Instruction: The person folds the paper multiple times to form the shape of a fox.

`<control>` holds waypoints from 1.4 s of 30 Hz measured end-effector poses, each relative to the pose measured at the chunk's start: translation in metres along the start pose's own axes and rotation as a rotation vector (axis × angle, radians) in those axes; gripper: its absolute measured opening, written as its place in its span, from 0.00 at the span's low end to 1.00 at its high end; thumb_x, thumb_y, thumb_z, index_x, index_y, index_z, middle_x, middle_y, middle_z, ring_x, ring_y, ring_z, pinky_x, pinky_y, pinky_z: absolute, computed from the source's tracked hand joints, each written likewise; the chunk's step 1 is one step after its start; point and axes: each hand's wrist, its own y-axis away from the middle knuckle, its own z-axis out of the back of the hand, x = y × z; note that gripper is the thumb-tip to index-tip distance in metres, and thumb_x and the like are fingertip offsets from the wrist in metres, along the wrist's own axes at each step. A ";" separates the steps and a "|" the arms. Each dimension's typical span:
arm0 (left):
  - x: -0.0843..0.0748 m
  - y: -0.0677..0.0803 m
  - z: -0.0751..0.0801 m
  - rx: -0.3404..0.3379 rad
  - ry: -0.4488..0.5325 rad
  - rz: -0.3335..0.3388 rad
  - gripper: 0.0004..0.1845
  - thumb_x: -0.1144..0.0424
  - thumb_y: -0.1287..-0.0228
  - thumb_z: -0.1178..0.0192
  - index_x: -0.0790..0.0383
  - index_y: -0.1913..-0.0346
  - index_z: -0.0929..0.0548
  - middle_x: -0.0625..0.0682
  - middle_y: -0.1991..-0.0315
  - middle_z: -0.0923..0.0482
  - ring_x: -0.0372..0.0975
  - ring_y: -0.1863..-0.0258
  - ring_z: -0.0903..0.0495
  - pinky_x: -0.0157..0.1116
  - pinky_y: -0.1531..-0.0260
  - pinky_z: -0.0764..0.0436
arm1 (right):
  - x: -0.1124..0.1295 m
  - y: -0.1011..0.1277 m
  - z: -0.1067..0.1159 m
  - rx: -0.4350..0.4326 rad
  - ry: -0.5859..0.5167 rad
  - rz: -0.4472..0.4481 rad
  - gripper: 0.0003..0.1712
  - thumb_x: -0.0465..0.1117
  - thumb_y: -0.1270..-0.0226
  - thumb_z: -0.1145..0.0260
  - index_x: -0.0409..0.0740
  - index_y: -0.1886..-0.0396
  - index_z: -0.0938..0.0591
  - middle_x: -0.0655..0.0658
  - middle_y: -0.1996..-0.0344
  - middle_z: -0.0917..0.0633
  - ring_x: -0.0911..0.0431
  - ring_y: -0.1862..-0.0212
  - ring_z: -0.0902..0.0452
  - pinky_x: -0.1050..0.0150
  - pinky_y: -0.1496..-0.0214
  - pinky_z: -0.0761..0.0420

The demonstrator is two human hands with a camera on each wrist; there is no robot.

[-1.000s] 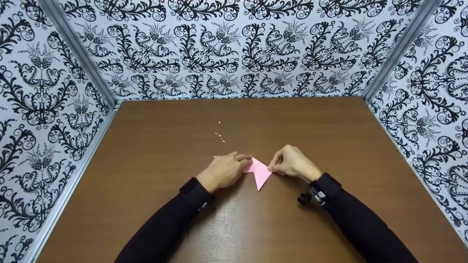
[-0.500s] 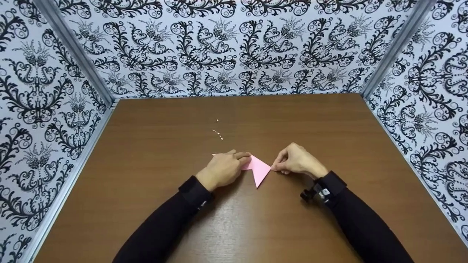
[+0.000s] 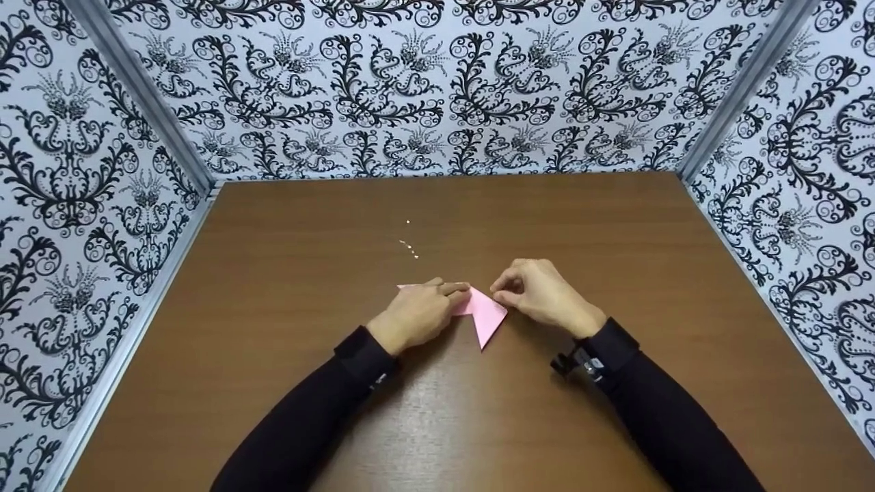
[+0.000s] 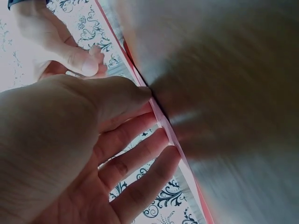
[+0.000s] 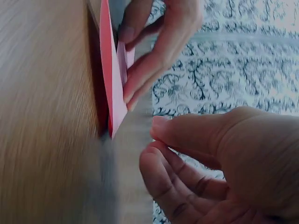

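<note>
A folded piece of pink paper (image 3: 489,318) lies on the brown table, one pointed flap aimed toward the near side. My left hand (image 3: 418,313) rests over its left part, fingers extended along the fold; a small pink tip shows beyond the knuckles. In the left wrist view, the thumb and fingertips touch the paper (image 4: 174,135). My right hand (image 3: 545,294) hovers close to the paper's right corner, fingers loosely bent. In the right wrist view, its thumb and index finger come near each other with nothing between them, apart from the paper (image 5: 112,79). The paper under my left hand is hidden.
Several small white specks (image 3: 410,247) dot the wooden table (image 3: 307,232) beyond the hands. Patterned black-and-white walls (image 3: 437,89) enclose the table at the back and both sides. A small black device (image 3: 574,362) sits on the right wrist.
My right hand has let go of the paper's right corner and moved slightly up and left, away from the table edge nearest me. My left hand stays in place on the paper.
</note>
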 end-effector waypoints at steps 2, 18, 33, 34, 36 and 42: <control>0.001 -0.001 -0.001 -0.004 0.007 0.000 0.21 0.64 0.15 0.32 0.54 0.25 0.10 0.49 0.20 0.12 0.50 0.32 0.09 0.49 0.39 0.04 | 0.004 -0.002 -0.004 -0.004 0.015 0.059 0.06 0.36 0.23 0.17 0.43 0.51 0.00 0.45 0.58 0.04 0.52 0.55 0.10 0.60 0.51 0.15; 0.013 -0.001 -0.009 -0.015 0.087 -0.025 0.19 0.59 0.11 0.33 0.54 0.25 0.09 0.49 0.19 0.13 0.50 0.31 0.09 0.52 0.41 0.03 | 0.004 -0.007 -0.025 0.049 0.076 0.293 0.05 0.28 0.26 0.20 0.37 0.55 0.02 0.38 0.54 0.06 0.45 0.50 0.06 0.49 0.47 0.04; 0.037 0.006 0.012 -0.056 0.227 0.278 0.10 0.61 0.25 0.18 0.64 0.52 0.07 0.60 0.48 0.08 0.57 0.50 0.05 0.61 0.51 0.03 | 0.006 -0.008 -0.031 0.026 0.090 0.327 0.04 0.26 0.26 0.22 0.35 0.59 0.03 0.37 0.52 0.05 0.43 0.50 0.05 0.48 0.45 0.03; 0.039 0.007 0.013 -0.041 0.222 0.318 0.12 0.59 0.25 0.17 0.64 0.52 0.07 0.61 0.47 0.09 0.57 0.48 0.05 0.62 0.50 0.03 | 0.006 -0.008 -0.031 0.026 0.089 0.328 0.04 0.26 0.26 0.22 0.35 0.59 0.03 0.37 0.52 0.05 0.43 0.50 0.05 0.48 0.45 0.03; 0.041 0.009 0.015 -0.016 0.216 0.382 0.15 0.55 0.25 0.16 0.64 0.53 0.08 0.61 0.46 0.09 0.58 0.47 0.05 0.63 0.48 0.04 | 0.005 -0.007 -0.031 0.027 0.089 0.328 0.04 0.26 0.26 0.22 0.35 0.60 0.03 0.37 0.52 0.05 0.43 0.50 0.05 0.48 0.46 0.03; 0.046 0.013 0.017 -0.006 0.208 0.440 0.28 0.46 0.29 0.15 0.65 0.43 0.08 0.64 0.43 0.10 0.61 0.42 0.08 0.63 0.44 0.04 | 0.006 -0.005 -0.029 0.033 0.087 0.326 0.04 0.25 0.25 0.22 0.35 0.60 0.03 0.37 0.50 0.05 0.43 0.48 0.05 0.48 0.45 0.03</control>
